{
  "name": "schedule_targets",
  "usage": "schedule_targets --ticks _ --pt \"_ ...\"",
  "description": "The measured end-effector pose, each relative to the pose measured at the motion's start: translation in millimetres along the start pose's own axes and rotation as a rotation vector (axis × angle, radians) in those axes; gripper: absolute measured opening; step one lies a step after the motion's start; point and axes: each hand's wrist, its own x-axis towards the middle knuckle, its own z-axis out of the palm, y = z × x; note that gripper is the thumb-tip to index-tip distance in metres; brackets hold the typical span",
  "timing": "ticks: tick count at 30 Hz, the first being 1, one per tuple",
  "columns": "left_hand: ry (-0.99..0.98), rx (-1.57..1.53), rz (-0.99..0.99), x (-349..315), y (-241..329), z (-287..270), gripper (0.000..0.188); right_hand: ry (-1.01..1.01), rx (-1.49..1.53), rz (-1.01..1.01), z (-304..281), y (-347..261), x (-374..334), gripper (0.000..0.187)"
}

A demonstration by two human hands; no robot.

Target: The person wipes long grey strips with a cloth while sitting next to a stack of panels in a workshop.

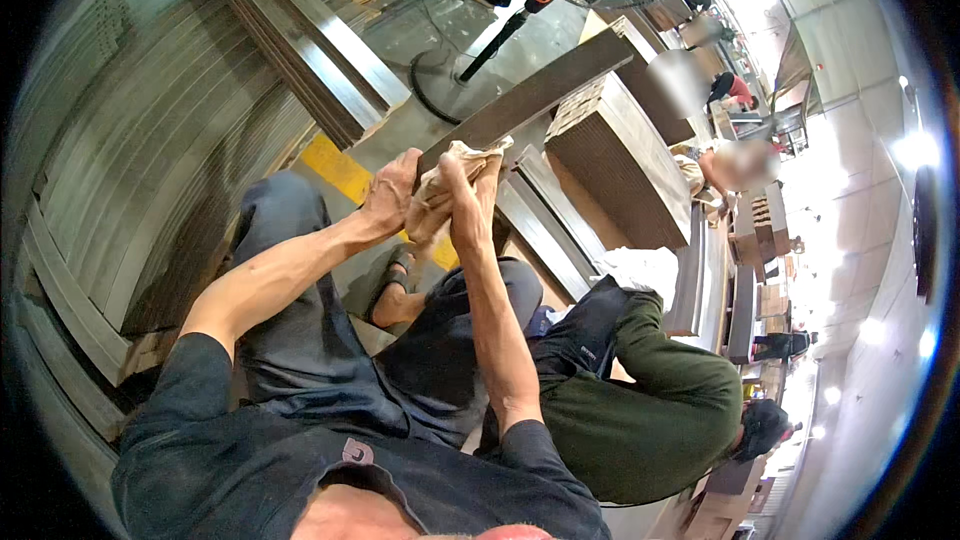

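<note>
A long dark brown board point(545, 90) slants away from my hands toward the far right. At its near end, my left hand point(388, 198) is closed around the edge, with the fingertips partly hidden. Just to the right, my right hand point(470, 205) grips a crumpled cream cloth point(430, 208), which lies against the board and covers part of it. Both hands are close together above my knees.
Long boards point(190, 170) fill the left side, with another stack point(310, 40) beyond. A pedestal fan point(460, 70) stands ahead. Stacked brown panels point(625, 155) rise at right, near a co-worker's green-clothed leg point(640, 400). A yellow stripe point(335, 168) marks the floor.
</note>
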Motion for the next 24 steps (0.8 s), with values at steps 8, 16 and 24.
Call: schedule_targets --ticks 8,16,24 --pt "-0.246 -0.098 -0.078 -8 21 -11 0.041 0.313 0.188 -0.256 -70 -74 95 0.019" --pt "-0.940 -0.624 -0.465 26 44 -54 0.037 -0.107 0.488 -0.193 -79 -64 99 0.048" --pt "-0.799 -0.729 -0.563 21 33 -52 0.040 -0.044 0.207 0.063 -25 -48 15 0.038"
